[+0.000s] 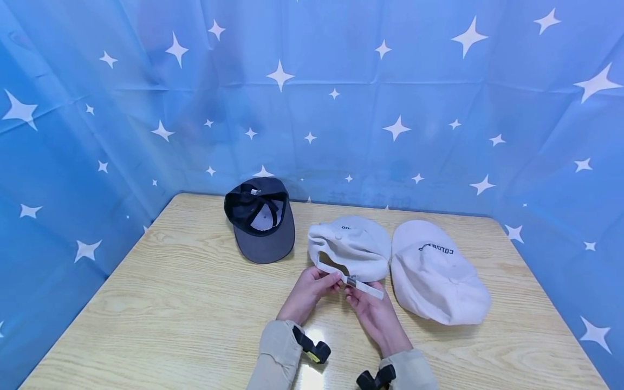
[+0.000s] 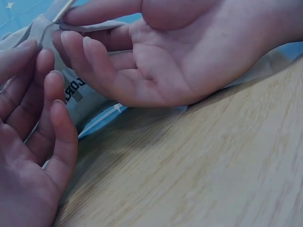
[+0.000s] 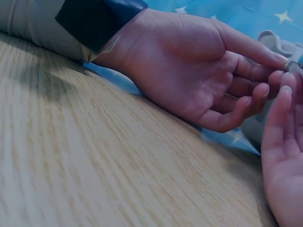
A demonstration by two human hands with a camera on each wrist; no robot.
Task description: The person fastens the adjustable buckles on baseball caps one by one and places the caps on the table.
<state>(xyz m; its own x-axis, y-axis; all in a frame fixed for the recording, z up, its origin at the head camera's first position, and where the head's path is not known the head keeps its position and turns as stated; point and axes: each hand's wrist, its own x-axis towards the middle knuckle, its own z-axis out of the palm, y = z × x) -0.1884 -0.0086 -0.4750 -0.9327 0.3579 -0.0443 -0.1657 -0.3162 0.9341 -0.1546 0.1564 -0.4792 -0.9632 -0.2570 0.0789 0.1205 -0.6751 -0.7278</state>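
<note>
A white baseball cap (image 1: 361,249) stands tilted near the middle of the table, its back opening and adjustable strap (image 1: 369,290) towards me. My left hand (image 1: 306,295) pinches the strap between thumb and fingers, left of the metal buckle (image 1: 351,281). On the other side of the buckle, my right hand (image 1: 377,317) holds the strap, whose loose end lies across that hand. Dark lettering on the cap shows behind the right hand (image 2: 175,66) in the left wrist view. In the right wrist view, the left hand (image 3: 184,78) has its thumb against the strap area; fingers partly hide the buckle.
Right of the held cap lies another white cap (image 1: 439,281) lettered COLORADO, almost touching it. A dark grey cap (image 1: 267,246) rests upside down at the back left, its inside showing. The wooden table (image 1: 170,303) ends at a blue star-patterned curtain (image 1: 331,135).
</note>
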